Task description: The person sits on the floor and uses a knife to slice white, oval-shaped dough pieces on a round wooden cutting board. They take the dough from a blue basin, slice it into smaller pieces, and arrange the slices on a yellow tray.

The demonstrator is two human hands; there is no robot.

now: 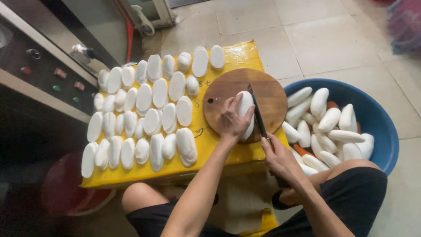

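You've got the white oval peeled root piece (244,105) on the round wooden board, w/ the dark narrow knife blade (258,116) touching its right side.

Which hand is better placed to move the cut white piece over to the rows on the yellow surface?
Left. The left hand already grips the white piece on the round board, on the side next to the rows. The right hand holds the knife.

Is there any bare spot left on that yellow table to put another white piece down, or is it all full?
Bare yellow shows past the round wooden board, near the far corner, and a narrow strip along the near edge. The board's far half is free too. The cut white slices crowd the table's left, and the blue tub is piled full.
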